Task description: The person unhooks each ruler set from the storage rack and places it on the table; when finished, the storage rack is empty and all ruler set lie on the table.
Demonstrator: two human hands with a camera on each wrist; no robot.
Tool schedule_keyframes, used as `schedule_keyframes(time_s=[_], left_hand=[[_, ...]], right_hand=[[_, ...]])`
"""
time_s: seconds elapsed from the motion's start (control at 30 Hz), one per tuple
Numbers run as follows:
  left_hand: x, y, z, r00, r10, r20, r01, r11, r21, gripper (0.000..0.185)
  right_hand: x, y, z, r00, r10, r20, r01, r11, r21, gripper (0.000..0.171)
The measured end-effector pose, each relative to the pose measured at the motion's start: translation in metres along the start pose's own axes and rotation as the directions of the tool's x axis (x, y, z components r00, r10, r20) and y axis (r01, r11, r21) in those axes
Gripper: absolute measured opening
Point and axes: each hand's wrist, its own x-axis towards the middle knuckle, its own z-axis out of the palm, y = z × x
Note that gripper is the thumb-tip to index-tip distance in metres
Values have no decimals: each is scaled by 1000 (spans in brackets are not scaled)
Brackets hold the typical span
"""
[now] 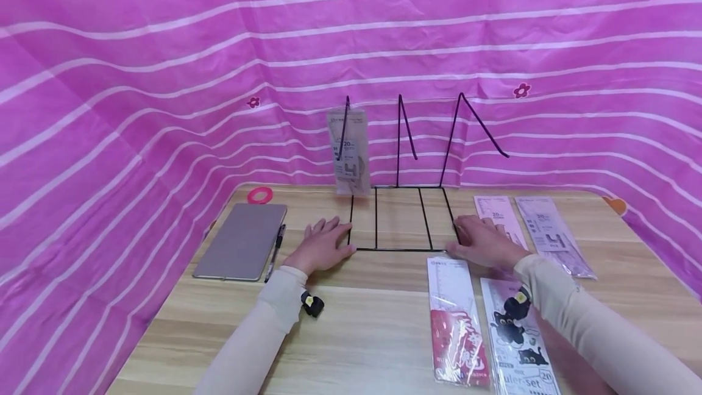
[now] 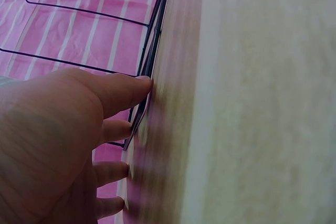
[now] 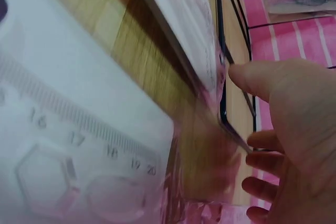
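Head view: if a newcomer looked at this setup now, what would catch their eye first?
Probably the bright pink, white-striped cloth filling the background behind the wood-grain table. Next, the black wire rack at the centre, with a pale, flat printed packet hanging at its left prong. The left hand and right hand rest at opposite sides of its base.

Pink, white-striped cloth [image 1: 351,29] hangs behind and left of a wood-grain table [image 1: 373,334].
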Motion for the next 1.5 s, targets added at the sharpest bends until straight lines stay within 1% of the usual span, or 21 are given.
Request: schedule_keyframes(time_s=[0.1, 0.23, 0.4, 0.47, 0.53, 0.57, 0.63, 0.7, 0.77, 0.8, 0.83, 0.9, 0.93, 0.97, 1.03, 1.07, 1.17, 1.37, 1.5], left_hand=[[-1, 1, 0, 1000, -4, -1, 4, 1000, 0, 67], [0, 2, 0, 1000, -4, -4, 4, 1000, 2, 67], [1, 2, 0, 1000, 18, -10, -18, 1000, 1, 68], [2, 0, -1, 999, 26, -33, -26, 1000, -6, 67], [4, 0, -5, 997, 33, -73, -36, 999, -41, 66], [6, 1, -8, 995, 31, -96, -38, 996, -75, 66], [12, 2, -17, 986, 20, -167, -47, 987, -155, 66], [20, 5, -28, 970, 6, -245, -71, 964, -257, 66], [29, 7, -38, 945, -13, -327, -107, 931, -348, 63], [34, 8, -43, 930, -23, -368, -129, 914, -384, 60], [38, 8, -46, 915, -30, -403, -156, 894, -420, 58], [46, 8, -52, 893, -58, -447, -195, 845, -498, 52], [50, 8, -54, 885, -70, -460, -208, 824, -527, 51], [52, 8, -55, 881, -88, -465, -215, 801, -558, 50], [57, 7, -57, 879, -111, -464, -225, 762, -608, 49], [59, 7, -57, 879, -121, -461, -224, 747, -625, 49], [63, 7, -56, 878, -130, -461, -235, 723, -650, 48], [67, 8, -53, 855, -131, -501, -265, 720, -641, 44], [69, 12, -52, 839, -100, -535, -314, 715, -625, 40]], right_hand=[[2, 3, 2, 999, 12, 29, -12, 1000, -10, 84], [4, 5, 5, 1000, 5, 27, -5, 1000, -11, 86], [5, 4, 5, 1000, 3, 21, -3, 1000, -6, 88], [5, 2, 5, 1000, 1, 22, -1, 1000, 1, 87], [6, 1, 4, 1000, 1, 25, -1, 1000, 3, 87], [6, 1, 3, 1000, 2, 23, -2, 1000, 2, 87], [6, 1, 2, 1000, 3, 21, -3, 1000, 1, 88], [5, 2, 0, 1000, 4, 17, -4, 1000, 1, 89], [5, 2, 0, 1000, 14, 13, -14, 1000, 12, 89], [5, 2, 0, 1000, 15, 12, -15, 1000, 17, 90], [4, 2, 0, 1000, 10, 11, -11, 1000, 19, 89], [4, 2, 1, 1000, 6, 14, -7, 1000, 24, 90], [5, 2, 2, 1000, 9, 15, -9, 1000, 27, 89], [5, 2, 3, 1000, 8, 16, -9, 1000, 28, 89], [4, 2, 5, 1000, 13, 21, -14, 999, 37, 90], [4, 3, 7, 1000, 20, 22, -21, 999, 43, 90], [4, 3, 10, 999, 34, 26, -35, 998, 54, 91], [4, 3, 10, 999, 31, 16, -31, 998, 52, 90], [4, 4, 9, 1000, 26, 9, -26, 999, 45, 90]])
